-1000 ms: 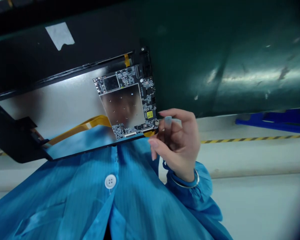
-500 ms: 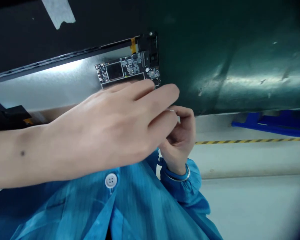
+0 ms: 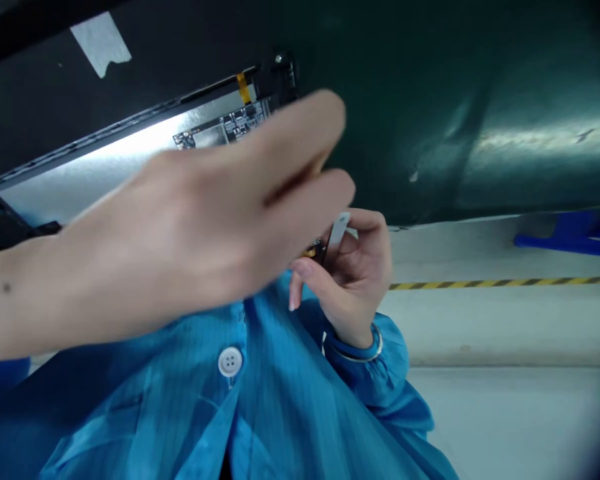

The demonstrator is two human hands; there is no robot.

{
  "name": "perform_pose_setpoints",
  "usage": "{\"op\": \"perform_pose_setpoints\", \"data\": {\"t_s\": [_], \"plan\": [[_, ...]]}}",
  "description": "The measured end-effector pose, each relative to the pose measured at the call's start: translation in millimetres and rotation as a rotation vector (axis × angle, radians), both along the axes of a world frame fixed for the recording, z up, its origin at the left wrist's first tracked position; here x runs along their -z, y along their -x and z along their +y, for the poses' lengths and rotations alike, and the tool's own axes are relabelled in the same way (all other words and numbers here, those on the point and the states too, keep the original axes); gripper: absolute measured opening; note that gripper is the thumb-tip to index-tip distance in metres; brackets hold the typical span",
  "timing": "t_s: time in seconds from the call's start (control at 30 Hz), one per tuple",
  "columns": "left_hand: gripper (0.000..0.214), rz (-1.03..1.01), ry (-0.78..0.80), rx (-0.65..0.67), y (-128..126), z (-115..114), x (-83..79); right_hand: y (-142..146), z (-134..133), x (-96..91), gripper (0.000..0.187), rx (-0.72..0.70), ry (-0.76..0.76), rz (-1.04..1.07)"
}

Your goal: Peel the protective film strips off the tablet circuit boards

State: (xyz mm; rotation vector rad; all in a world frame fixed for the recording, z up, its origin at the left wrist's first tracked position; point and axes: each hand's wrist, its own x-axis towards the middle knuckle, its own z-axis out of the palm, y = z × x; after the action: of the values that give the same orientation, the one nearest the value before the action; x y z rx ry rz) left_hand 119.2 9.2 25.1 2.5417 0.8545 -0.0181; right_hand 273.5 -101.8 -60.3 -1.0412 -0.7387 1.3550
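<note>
My left hand [image 3: 215, 213] reaches in from the left, blurred by motion, with its back toward me and its fingers curled. It covers part of a dark circuit board [image 3: 245, 122] in the opened casing of a flat device; whatever its fingertips hold is hidden. My right hand [image 3: 357, 280] is beside those fingertips, thumb and fingers bent around a thin pale strip [image 3: 339, 229] with a small hole near its end. A small dark part with orange film [image 3: 311, 253] shows between the hands; which hand holds it I cannot tell.
The black casing [image 3: 180, 53] bears a grey tape piece [image 3: 101, 43], and orange tape [image 3: 243, 88] lies at the board's top. A dark green mat [image 3: 430, 100] extends right. Beyond its edge are a blue frame [image 3: 575, 233] and a yellow-black floor stripe [image 3: 480, 283].
My left hand has shifted left, and its upper fingers are raised, covering more of the board. The pale strip and orange-filmed part now show at my right hand. The device appears shifted slightly left.
</note>
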Motion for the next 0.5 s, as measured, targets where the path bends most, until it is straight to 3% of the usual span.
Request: {"op": "perform_pose_setpoints", "data": {"t_s": [0.13, 0.5], "plan": [[0.020, -0.080, -0.006, -0.004, 17, 7, -2.3, 2, 2, -1.5, 0.034, 0.023, 0.022, -0.007], [0.019, -0.217, 0.095, -0.064, 21, 5, 4.8, 11, -2, -8.3, 0.027, 0.059, 0.090, -0.020]]}}
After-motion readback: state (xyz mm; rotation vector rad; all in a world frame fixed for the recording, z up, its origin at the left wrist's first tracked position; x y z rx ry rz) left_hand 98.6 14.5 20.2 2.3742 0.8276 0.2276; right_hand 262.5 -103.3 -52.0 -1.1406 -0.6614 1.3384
